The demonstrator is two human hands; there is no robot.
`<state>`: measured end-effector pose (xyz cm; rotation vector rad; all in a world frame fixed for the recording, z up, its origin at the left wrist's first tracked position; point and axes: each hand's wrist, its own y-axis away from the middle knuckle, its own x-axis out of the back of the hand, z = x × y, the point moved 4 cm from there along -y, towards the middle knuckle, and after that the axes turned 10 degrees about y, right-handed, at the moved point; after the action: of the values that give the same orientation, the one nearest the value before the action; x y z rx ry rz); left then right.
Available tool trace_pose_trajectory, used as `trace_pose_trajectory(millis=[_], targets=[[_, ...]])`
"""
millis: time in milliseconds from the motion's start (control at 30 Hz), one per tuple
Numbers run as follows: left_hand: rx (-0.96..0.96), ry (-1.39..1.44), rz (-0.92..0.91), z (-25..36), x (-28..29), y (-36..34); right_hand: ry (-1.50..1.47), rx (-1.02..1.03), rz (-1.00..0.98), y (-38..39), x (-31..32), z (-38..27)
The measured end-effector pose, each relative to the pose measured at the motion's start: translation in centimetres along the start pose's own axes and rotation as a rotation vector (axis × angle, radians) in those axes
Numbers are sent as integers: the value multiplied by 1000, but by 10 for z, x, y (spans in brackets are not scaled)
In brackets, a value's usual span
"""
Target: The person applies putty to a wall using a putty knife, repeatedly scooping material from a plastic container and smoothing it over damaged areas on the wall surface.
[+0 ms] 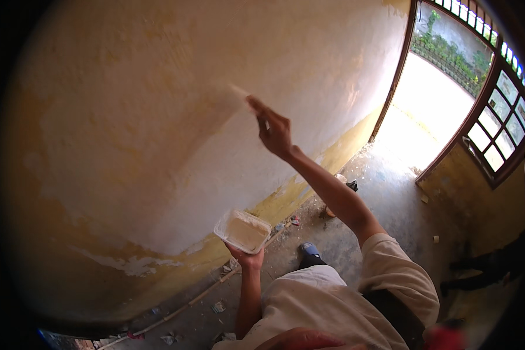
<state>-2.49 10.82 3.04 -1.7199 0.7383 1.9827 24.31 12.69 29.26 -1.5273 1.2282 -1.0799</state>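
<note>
My left hand [248, 257] holds up a clear plastic tub [218, 229] from below, near the lower part of the wall. A cream-coloured paste [245, 232] lies in the tub. Higher up, my outstretched right hand [276, 129] is closed round a pale, thin scraper-like tool [238, 91], whose tip is blurred and appears to meet the wall [157, 87]. That wall is yellow, with a wide whitish coating over its middle and bare yellow patches along the left and bottom.
A bright doorway [431, 99] opens at the upper right, beside a brown-framed paned window [501, 125]. Scraps and a thin pole [207, 290] lie along the wall's foot. My foot in a blue sandal [310, 249] is on the concrete floor [385, 175]. Dark-clothed legs [484, 268] show at right.
</note>
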Motion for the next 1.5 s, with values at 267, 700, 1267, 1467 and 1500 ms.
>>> trace_pose_trajectory(millis=[267, 700, 1267, 1467, 1500], targets=[[-17, 19, 12, -5, 24, -11, 436, -448, 219, -88, 17, 128], [23, -98, 61, 4, 10, -7, -5, -49, -52, 28, -19, -8], [23, -93, 43, -4, -6, 0, 30, 363, -246, 15, -66, -99], [-27, -72, 25, 3, -2, 4, -54, -16, 24, -32, 11, -8], [-30, -64, 17, 2, -1, 3, 51, -121, 151, -49, 27, 30]])
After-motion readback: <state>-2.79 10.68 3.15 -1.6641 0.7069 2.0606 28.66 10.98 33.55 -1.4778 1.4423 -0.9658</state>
